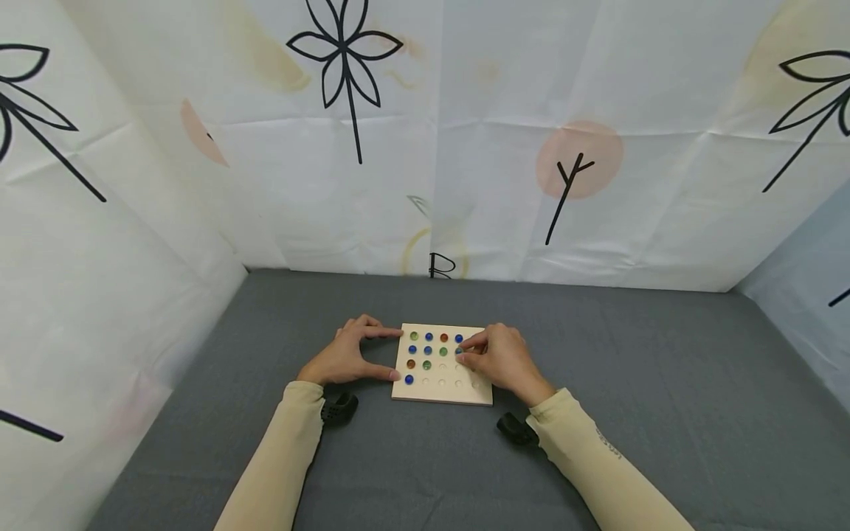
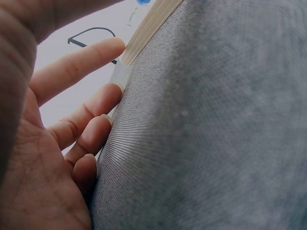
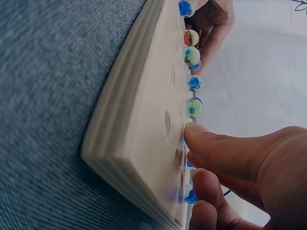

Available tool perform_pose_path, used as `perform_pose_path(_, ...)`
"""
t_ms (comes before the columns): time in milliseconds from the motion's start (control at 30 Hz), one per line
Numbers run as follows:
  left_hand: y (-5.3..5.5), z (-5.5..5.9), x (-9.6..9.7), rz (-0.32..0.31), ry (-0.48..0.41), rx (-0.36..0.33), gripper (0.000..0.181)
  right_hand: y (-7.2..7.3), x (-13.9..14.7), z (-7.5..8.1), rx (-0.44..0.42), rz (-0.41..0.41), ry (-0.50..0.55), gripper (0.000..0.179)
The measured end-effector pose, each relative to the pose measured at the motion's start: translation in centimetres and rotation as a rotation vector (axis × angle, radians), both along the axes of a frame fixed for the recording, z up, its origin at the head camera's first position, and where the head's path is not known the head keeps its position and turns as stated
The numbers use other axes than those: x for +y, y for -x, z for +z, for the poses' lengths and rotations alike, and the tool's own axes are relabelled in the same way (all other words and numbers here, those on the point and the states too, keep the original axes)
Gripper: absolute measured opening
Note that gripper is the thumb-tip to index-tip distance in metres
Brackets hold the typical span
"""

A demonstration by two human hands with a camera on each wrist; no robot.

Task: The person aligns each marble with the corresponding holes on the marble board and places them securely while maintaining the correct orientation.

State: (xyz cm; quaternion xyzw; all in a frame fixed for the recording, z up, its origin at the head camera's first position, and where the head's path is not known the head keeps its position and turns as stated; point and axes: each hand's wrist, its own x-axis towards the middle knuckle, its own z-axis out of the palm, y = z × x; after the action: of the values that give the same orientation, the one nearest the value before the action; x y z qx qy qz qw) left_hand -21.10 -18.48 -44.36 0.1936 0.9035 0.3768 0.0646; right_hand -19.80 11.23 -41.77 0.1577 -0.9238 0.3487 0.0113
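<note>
A pale wooden board (image 1: 443, 394) with shallow round holes lies on the grey cloth, glass marbles seated in several of its holes. My left hand (image 1: 352, 352) is spread at its left side: the index fingertip touches the upper left edge and the thumb the lower left. In the left wrist view that index finger (image 2: 81, 67) meets the board's side (image 2: 148, 31), the other fingers resting near the cloth. Over the second row, my right hand (image 1: 503, 358) pinches a blue marble (image 1: 459, 351) between thumb and fingers. Its thumb (image 3: 216, 143) partly hides a blue marble (image 3: 190, 163) in the right wrist view.
Blue, green and reddish-brown marbles fill the top row and the left side, including a red one (image 1: 444, 338) and a blue one (image 1: 409, 380). Grey cloth (image 1: 425, 464) surrounds the board. White patterned fabric (image 1: 465, 184) hangs behind and at both sides.
</note>
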Motion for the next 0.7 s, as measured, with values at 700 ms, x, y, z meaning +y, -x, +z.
perform_pose_path(700,-0.22,0.17,0.08,0.007,-0.006,-0.019,0.072,-0.03,-0.04,-0.14,-0.003,-0.005,0.019,0.016)
